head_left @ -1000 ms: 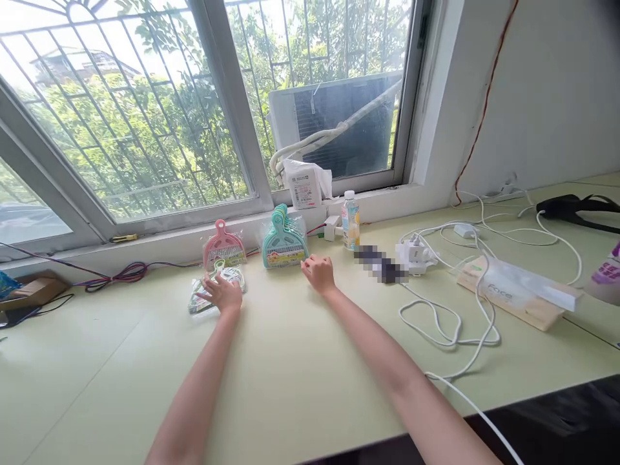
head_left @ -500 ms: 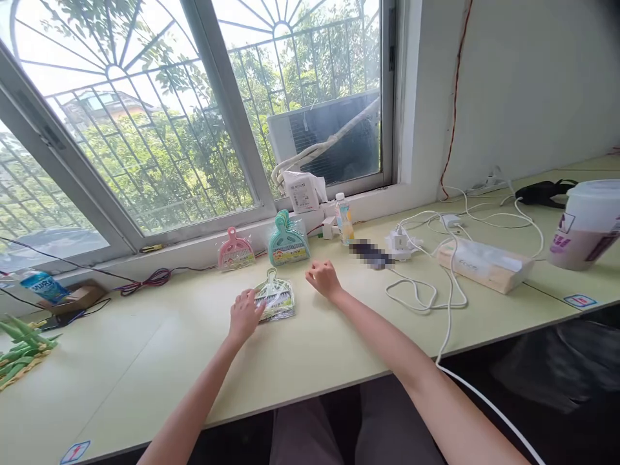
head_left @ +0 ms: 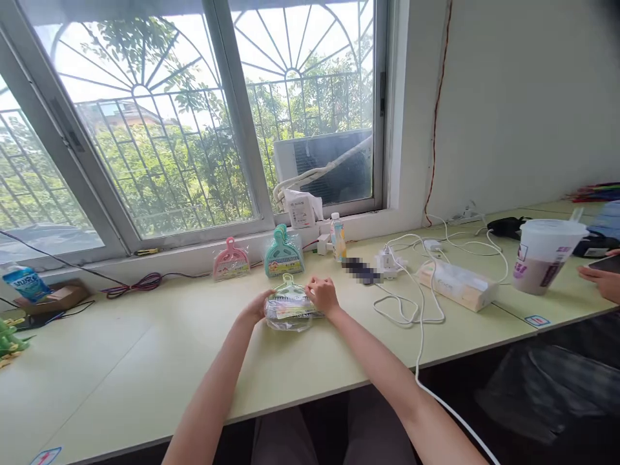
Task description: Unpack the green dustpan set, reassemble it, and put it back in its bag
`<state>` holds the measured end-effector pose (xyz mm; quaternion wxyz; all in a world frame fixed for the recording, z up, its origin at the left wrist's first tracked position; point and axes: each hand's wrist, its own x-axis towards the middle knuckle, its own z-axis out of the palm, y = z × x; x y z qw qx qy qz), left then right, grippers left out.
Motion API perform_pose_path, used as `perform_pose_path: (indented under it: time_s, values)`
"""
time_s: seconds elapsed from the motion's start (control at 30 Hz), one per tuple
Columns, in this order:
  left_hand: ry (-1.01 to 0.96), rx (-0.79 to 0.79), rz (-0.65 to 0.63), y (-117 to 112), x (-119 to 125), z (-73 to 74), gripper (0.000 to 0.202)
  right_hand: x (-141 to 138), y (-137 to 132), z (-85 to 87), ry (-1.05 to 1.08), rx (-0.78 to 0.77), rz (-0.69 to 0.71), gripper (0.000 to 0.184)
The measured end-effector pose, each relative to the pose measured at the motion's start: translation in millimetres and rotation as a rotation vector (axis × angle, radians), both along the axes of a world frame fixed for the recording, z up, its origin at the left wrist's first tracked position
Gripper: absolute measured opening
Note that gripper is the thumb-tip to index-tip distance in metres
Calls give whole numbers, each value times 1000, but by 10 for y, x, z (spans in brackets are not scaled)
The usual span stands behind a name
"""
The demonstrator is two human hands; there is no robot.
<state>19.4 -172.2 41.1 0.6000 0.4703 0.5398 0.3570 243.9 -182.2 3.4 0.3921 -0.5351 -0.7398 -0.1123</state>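
Observation:
Between my hands is a light green mini dustpan-and-brush set in clear plastic wrapping, its looped handle pointing away from me. My left hand grips its left edge, with most of the fingers hidden behind it. On the opposite side, my right hand has curled fingers at the right edge. Loose clear wrapping hangs below the dustpan toward me. Just behind it stand several mint green wrapped dustpan sets, stacked together. A pink wrapped dustpan set stands to their left.
A drink bottle, a blurred dark object, white cables and a tissue pack lie to the right. Farther right are a large cup and another person's hand with a phone. A small cardboard box sits at left.
My left hand has shifted to the set's left edge, and my right hand has come in to its right edge. The set is now between both hands. The view has turned slightly right.

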Motion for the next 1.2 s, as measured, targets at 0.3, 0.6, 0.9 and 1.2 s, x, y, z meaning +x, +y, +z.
perform_pose_path:
  time_s: [0.3,0.6,0.9,1.2]
  values:
    - [-458,207,361,34,154,-158,23,-91,-138,124,105,49,75,35]
    - [-674,275,302,-30,152,-282,26,-215,149,-151,816,-599,391,32]
    - [-318,302,99,-169,144,-269,32,159,380,-143,1502,-503,393,36]
    - [-193,350,504,-29,71,-223,38,228,316,-41,1382,-623,434,38]
